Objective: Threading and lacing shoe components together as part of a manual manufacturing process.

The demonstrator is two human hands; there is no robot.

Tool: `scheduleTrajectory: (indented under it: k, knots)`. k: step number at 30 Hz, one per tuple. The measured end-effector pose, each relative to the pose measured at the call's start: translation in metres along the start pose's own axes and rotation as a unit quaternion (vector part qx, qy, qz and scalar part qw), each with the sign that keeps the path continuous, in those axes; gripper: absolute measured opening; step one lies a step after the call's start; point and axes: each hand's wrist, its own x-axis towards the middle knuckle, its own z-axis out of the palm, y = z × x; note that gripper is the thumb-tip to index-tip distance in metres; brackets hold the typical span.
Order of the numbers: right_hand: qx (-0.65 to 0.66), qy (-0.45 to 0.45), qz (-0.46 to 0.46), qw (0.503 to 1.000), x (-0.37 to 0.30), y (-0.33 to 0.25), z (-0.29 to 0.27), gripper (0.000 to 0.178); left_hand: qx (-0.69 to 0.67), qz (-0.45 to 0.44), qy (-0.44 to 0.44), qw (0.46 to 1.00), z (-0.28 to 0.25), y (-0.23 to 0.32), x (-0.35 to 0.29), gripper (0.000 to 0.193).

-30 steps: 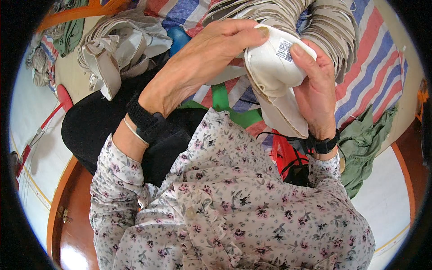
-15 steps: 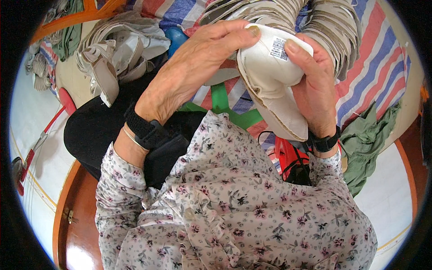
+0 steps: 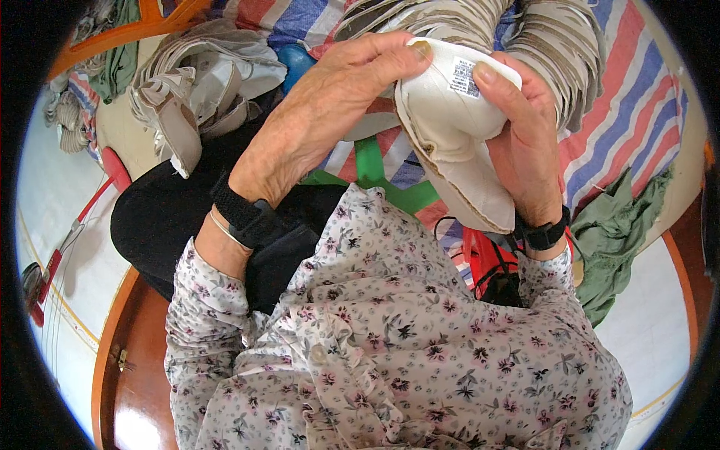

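Both my hands hold a cream-white shoe upper (image 3: 450, 142), its lining side up and a printed label (image 3: 464, 79) showing on its top flap. My left hand (image 3: 360, 75) pinches the flap's left corner between thumb and fingers. My right hand (image 3: 525, 127) grips the right side, with the thumb on the flap beside the label and the fingers mostly hidden behind. The upper's raw brown edge runs down its left side to a point above my lap. Just beyond it lie long stacks of similar beige uppers (image 3: 559, 52).
More shoe uppers (image 3: 172, 112) lie in a pile at the left, near a blue round object (image 3: 297, 66). Striped woven sheeting (image 3: 626, 97) spreads beneath the stacks. Green cloth (image 3: 619, 240) lies at the right; a red-handled tool (image 3: 82, 210) is at the far left.
Both hands keep the same grip on the shoe upper, which has hardly moved. The whole view has shifted slightly, and my left forearm sits a little farther right.
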Motion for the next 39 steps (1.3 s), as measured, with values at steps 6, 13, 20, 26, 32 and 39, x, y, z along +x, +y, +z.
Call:
scheduleTrajectory:
  k: [6, 13, 20, 26, 32, 39]
  knots:
    - [0.002, 0.017, 0.000, 1.000, 0.000, 0.000, 0.003, 0.017, -0.010, 0.001, -0.012, 1.000, 0.000, 0.001, 0.000, 0.048]
    - [-0.008, 0.032, -0.007, 0.999, -0.002, -0.001, 0.007, 0.018, 0.002, -0.014, 0.003, 1.000, 0.004, 0.010, -0.005, 0.054]
    - [-0.022, 0.025, -0.011, 0.999, -0.001, -0.001, 0.007, 0.020, 0.008, -0.018, 0.005, 1.000, 0.002, 0.007, -0.003, 0.056]
    - [-0.017, 0.022, -0.009, 1.000, -0.002, 0.001, 0.007, 0.020, 0.006, -0.008, 0.009, 1.000, 0.001, 0.005, -0.005, 0.056]
    - [-0.012, 0.024, -0.011, 1.000, -0.001, 0.002, 0.010, 0.020, 0.006, -0.005, 0.015, 1.000, 0.002, 0.005, -0.006, 0.057]
    - [-0.094, 0.041, 0.023, 0.994, -0.001, 0.009, -0.005, 0.011, 0.177, -0.012, -0.009, 0.984, -0.009, -0.001, 0.008, 0.033]
